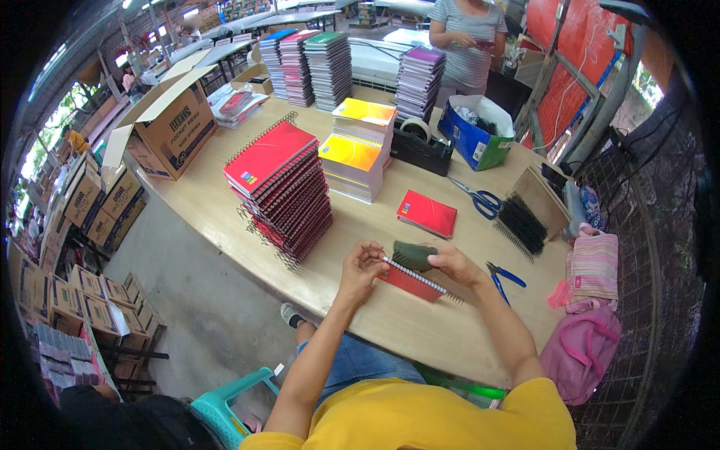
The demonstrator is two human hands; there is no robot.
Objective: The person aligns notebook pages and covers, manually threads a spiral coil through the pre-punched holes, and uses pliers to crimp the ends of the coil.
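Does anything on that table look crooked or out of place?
Yes: the tall pile of red spiral notebooks leans, its books fanned askew with wire coils sticking out. The other stacks stand straight. Both hands hold one red notebook.

Both forearms reach forward, bent inward. Left hand [361,262] pinches with curled fingers; right hand [452,262] grips, fingers closed, wrists close together.

Left hand [360,264] pinching end of wire spiral on small red notebook [409,281], right hand [450,262] gripping dark green tool [412,255] against it, above wooden table [225,202]. Nearby: red notebook stack [281,191], blue pliers [504,276], scissors [480,199].
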